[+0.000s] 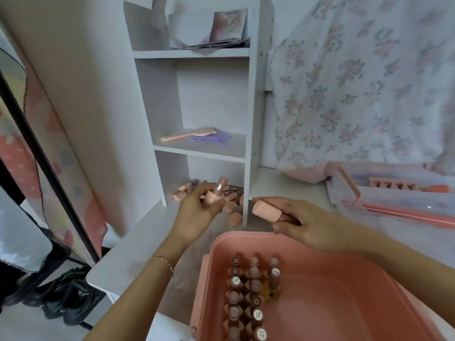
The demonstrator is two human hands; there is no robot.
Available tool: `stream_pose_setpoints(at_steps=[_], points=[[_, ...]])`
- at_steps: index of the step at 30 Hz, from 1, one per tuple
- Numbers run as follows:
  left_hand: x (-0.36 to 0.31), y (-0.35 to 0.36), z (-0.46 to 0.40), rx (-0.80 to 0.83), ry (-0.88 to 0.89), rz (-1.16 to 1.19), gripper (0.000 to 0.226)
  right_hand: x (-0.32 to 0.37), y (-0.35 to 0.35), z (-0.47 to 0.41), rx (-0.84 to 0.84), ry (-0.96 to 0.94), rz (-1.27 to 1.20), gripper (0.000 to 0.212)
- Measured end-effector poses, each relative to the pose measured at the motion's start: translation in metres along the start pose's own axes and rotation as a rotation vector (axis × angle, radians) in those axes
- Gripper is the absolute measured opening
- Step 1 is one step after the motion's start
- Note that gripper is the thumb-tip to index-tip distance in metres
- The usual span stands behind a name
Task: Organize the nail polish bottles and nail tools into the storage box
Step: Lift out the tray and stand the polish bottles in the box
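Left hand (197, 212) curled round one nail polish bottle (216, 193), pink ribbed cap down in the fingers, glossy body tilted upward, just beyond the far rim of the pink storage box (332, 279). Right hand (302, 222) gripping a second bottle (267, 210) lying sideways, ribbed cap pointing left, directly above that same far rim. Inside the box, along its left side, three rows of upright bottles (246, 291), caps upward. Beyond the box, in the bottom compartment of the white shelf unit (197, 54), a loose heap of bottles (231, 203) lying on their sides. One shelf higher, a pink hairbrush (189, 134) beside something purple, too blurred to identify. Right of the box, a clear lid with pink handle (350, 185).
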State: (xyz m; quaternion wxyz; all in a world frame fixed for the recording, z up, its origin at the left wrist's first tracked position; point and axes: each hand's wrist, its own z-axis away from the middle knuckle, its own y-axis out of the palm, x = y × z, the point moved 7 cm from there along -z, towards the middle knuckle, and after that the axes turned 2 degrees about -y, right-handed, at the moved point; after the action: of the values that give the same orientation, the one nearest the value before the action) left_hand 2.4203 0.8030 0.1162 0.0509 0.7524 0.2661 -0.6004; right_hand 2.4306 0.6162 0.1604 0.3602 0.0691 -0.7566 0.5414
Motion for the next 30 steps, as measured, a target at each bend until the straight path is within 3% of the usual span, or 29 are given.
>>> stream_pose_setpoints(at_steps=[6, 11, 14, 25, 30], points=[[-0.043, 0.053, 0.014, 0.157, 0.123, -0.088, 0.025, -0.021, 0.011, 0.047, 0.198, 0.186, -0.128, 0.024], [-0.038, 0.083, 0.023, 0.185, 0.139, -0.14, 0.027, -0.041, 0.024, 0.071, 0.159, 0.276, -0.122, 0.012], [-0.029, 0.076, 0.022, 0.137, 0.15, -0.185, 0.026, -0.046, 0.041, 0.073, 0.174, 0.266, 0.04, 0.004], [-0.02, 0.074, 0.022, 0.198, 0.125, -0.222, 0.024, -0.059, 0.082, 0.065, 0.217, 0.264, 0.384, 0.015], [-0.019, 0.074, 0.022, 0.213, 0.105, -0.196, 0.023, -0.067, 0.081, 0.068, 0.223, 0.345, 0.313, 0.023]])
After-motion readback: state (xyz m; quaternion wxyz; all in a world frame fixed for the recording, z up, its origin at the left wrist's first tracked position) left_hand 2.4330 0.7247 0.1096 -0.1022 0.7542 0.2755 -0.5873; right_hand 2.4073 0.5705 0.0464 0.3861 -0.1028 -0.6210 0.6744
